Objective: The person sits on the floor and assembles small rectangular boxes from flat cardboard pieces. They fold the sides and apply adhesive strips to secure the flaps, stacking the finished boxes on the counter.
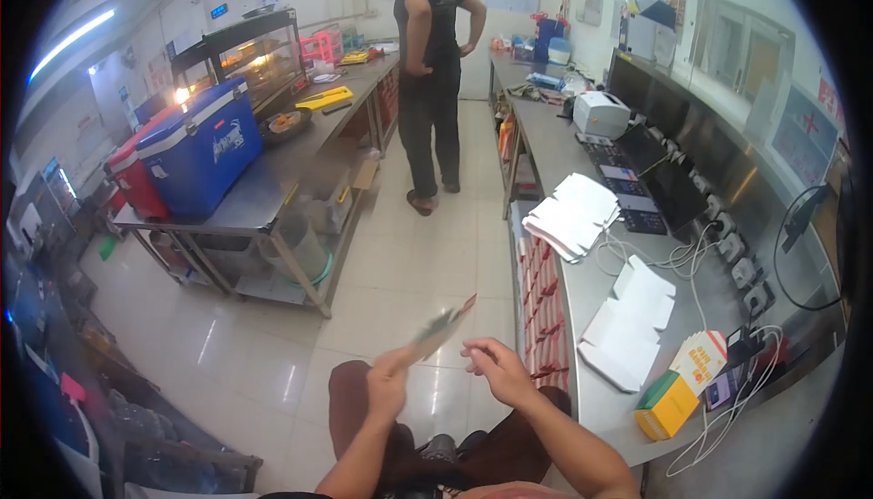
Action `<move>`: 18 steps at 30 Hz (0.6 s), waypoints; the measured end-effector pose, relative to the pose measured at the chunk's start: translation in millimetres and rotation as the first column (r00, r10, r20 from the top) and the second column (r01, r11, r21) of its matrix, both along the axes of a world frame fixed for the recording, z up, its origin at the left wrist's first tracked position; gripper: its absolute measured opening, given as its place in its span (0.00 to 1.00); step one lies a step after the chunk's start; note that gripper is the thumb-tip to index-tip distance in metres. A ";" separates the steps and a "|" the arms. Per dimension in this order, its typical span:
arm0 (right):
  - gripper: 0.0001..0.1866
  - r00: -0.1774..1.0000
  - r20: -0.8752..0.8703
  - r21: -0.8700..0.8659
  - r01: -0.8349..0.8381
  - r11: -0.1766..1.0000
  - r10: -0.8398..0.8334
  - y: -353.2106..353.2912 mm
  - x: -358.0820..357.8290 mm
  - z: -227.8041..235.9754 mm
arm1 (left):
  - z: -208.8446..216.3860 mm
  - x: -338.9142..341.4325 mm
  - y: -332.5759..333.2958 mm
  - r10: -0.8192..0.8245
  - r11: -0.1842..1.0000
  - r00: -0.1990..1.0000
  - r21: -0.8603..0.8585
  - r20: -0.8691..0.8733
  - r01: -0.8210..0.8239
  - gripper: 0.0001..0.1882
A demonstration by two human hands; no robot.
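The left hand [386,385] is closed on the near end of a thin, flat item [443,328], which slants up and to the right, with red at its far tip. The item is blurred, so its kind cannot be told. It is held in the air above the pale tiled floor [427,249], well apart from both tables. The right hand [500,373] is half open, its fingers loosely curled near the item but apart from it; nothing shows in its grip.

Both hands are above the person's knees, in the gap between a steel table [273,194] at left and another steel table [605,414] at right. The right forearm is close to the right table's edge, leaving little room there, while the left side has a wider stretch of floor. On the right table, white flattened cartons [573,215] reach about to the aisle edge, a white folded sheet [627,324] lies just inside it, and a yellow and green box [668,415] is near the close end.

The left table carries a blue cooler [205,149] beside a red cooler [136,174]. Ahead, the aisle runs open up to a standing person [432,90], who takes up much of its width between the tables.
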State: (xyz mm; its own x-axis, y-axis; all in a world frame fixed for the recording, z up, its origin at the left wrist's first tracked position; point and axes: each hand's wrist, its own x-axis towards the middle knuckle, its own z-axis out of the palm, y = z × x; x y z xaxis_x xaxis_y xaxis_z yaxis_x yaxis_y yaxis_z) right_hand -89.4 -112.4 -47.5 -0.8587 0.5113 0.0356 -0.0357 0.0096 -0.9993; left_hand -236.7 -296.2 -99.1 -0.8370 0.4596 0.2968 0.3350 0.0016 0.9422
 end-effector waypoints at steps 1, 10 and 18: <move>0.18 1.000 0.004 -0.110 -0.010 0.994 0.011 -4.5 -9.2 -5.3 | 12.6 9.2 -1.6 -0.023 0.997 0.972 -0.076 -0.232 0.005 0.19; 0.13 0.968 0.252 0.021 -0.018 1.000 0.012 17.0 4.4 -32.9 | -17.9 51.2 20.9 -0.346 0.935 0.839 -0.232 -0.420 0.270 0.19; 0.14 0.980 0.021 -0.097 0.197 0.976 -0.196 21.2 9.5 -27.2 | -18.7 45.7 71.3 -0.224 0.974 0.882 -0.082 -0.415 0.209 0.06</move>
